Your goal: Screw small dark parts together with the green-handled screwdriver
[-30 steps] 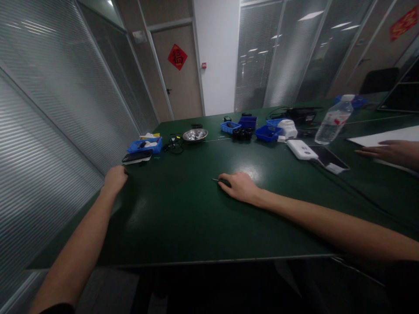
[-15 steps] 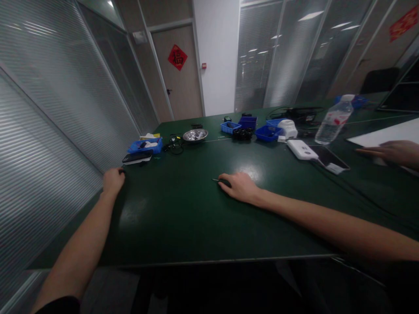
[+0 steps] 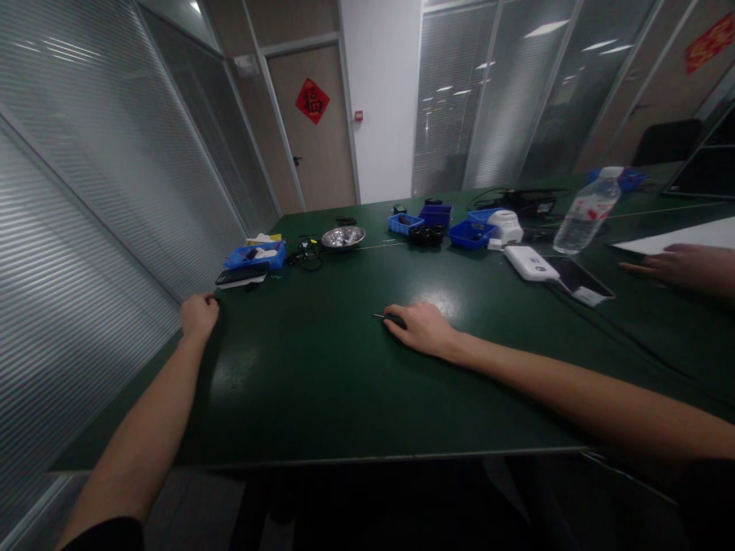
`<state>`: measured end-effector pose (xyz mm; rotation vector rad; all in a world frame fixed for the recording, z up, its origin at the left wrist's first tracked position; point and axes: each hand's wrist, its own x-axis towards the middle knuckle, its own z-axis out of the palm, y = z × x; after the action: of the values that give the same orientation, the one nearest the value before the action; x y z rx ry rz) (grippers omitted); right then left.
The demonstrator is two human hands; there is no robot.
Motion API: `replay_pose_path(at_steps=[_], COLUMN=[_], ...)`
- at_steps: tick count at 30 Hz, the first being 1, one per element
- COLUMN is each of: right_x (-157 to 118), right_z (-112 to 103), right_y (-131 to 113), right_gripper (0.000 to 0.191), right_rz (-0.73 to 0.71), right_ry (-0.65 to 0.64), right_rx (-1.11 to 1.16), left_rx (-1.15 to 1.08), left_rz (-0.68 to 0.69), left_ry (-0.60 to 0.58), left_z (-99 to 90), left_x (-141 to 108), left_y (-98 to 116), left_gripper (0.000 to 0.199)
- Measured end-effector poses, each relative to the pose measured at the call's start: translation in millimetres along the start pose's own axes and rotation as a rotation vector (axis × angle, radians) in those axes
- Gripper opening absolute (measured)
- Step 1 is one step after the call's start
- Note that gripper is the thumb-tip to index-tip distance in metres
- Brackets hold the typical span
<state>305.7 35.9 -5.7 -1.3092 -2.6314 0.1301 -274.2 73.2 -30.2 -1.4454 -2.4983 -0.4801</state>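
On the dark green table (image 3: 310, 367), my right hand (image 3: 422, 327) rests with its fingers curled round a small dark tool (image 3: 396, 319). A thin metal tip of the tool points left from under the fingers. My left hand (image 3: 199, 315) lies closed at the table's left edge, and what its fingers hold, if anything, is too small to name. Beyond the left hand are a black flat case (image 3: 244, 274) and a blue basket (image 3: 269, 255) with small items inside.
A metal bowl (image 3: 343, 238), cables (image 3: 310, 256) and blue trays (image 3: 471, 234) stand farther back. To the right are a white device (image 3: 529, 263), a phone (image 3: 577, 275) and a water bottle (image 3: 589, 210). Another person's hand (image 3: 683, 268) rests by a white sheet (image 3: 683, 236).
The other person's hand at the right has shifted slightly left and up. My own two hands look unmoved.
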Motion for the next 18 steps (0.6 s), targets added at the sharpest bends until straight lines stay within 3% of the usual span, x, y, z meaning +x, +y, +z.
replay_pose_path(at_steps=[18], right_x=[0.0], right_z=[-0.6], right_y=[-0.3], right_gripper=[0.045], right_rz=[0.001], right_ry=[-0.005], right_rx=[-0.004], left_rx=[-0.031], left_rz=[0.057], left_ry=[-0.045], left_z=[-7.5], left_x=[-5.1], left_y=[5.6], left_gripper=[0.046])
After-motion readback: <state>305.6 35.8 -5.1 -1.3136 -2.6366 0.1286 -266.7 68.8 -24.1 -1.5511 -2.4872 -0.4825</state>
